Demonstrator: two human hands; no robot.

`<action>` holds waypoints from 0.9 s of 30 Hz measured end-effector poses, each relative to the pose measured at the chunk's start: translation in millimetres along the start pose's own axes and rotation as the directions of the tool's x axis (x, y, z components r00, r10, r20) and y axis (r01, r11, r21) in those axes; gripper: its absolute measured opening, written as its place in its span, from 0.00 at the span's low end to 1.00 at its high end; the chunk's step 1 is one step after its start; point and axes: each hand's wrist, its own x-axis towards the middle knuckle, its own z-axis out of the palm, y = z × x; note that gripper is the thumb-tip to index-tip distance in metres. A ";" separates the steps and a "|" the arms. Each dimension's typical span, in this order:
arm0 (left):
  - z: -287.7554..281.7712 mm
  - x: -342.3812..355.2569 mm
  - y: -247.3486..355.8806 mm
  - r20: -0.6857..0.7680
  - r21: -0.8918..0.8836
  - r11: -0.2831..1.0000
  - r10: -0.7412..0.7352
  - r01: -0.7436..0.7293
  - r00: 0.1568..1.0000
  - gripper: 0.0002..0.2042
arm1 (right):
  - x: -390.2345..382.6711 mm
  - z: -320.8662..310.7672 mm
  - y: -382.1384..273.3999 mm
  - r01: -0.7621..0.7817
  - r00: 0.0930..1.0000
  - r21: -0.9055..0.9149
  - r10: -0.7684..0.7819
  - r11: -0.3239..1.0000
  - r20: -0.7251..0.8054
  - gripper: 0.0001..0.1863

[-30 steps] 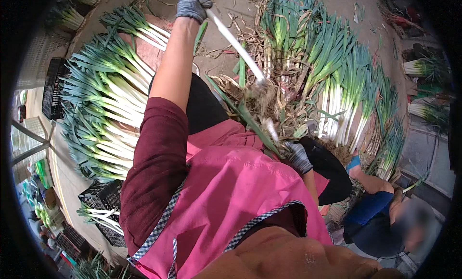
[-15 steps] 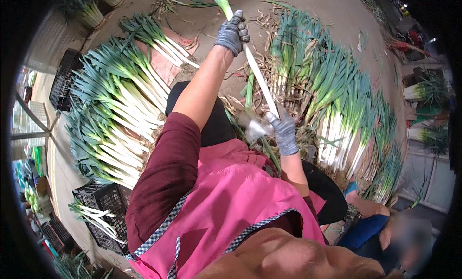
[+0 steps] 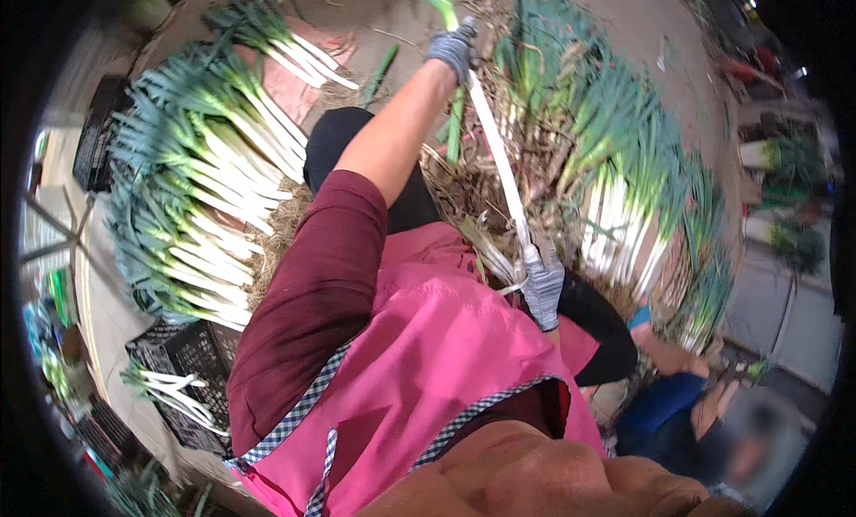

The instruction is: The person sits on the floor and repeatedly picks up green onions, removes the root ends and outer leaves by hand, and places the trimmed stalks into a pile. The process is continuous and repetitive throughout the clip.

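Observation:
One long leek (image 3: 496,151) slants across the middle, its green top far from me and its white root end near. Wrapped round the shaft just below the green is my left hand (image 3: 453,52), in a grey knit glove. At the root end my right hand (image 3: 541,290), gloved alike, is closed on the leek. Pale strips of leek leaf (image 3: 490,254) show beside the right hand, over my lap; whether its fingers hold them too I cannot tell. Trimmed roots and dry leaves (image 3: 468,192) lie on the floor beneath.
A big pile of clean leeks (image 3: 214,169) fans out at the left. Untrimmed and white-stemmed leeks (image 3: 615,196) lie in a row at the right. A black crate (image 3: 183,410) with several leeks stands at the lower left. Another person (image 3: 664,410) sits at the lower right.
Both hands and the leek have shifted right in view, and the right hand has come nearer to me. A blurred pale piece by the right hand now shows as strips over my lap.

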 end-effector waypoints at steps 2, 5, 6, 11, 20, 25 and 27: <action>-4.4 0.8 8.8 -0.174 0.164 0.970 0.210 -0.182 0.962 0.13 | -12.6 2.8 9.6 0.127 0.983 0.039 -0.121 0.991 -0.141 0.13; -17.3 29.7 35.3 -0.112 0.156 0.949 0.291 -0.273 0.950 0.14 | -39.7 -16.2 52.4 0.080 0.989 -0.045 -0.085 0.996 -0.122 0.13; -26.3 50.0 42.7 -0.014 0.028 0.966 0.258 -0.258 0.966 0.13 | -44.4 -26.7 54.2 0.104 0.985 -0.177 -0.126 0.979 -0.116 0.15; -36.8 50.7 32.4 -0.112 0.059 0.926 0.378 -0.374 0.919 0.11 | 7.9 -33.3 12.9 0.201 0.877 -0.603 -0.415 0.772 -0.240 0.24; 34.0 -63.7 -5.0 0.176 0.106 0.991 0.059 -0.079 0.983 0.14 | 166.8 -10.0 -58.5 0.542 0.807 -0.134 -0.558 0.830 -0.194 0.28; 42.1 -108.2 -17.7 0.372 0.116 0.979 -0.201 0.170 0.906 0.14 | 270.0 -11.6 -115.1 0.619 0.764 0.111 -0.564 0.777 -0.314 0.35; 41.4 -118.3 -23.8 0.402 0.119 0.971 -0.239 0.209 0.884 0.13 | 296.8 -7.8 -137.7 0.677 0.723 0.236 -0.570 0.697 -0.390 0.30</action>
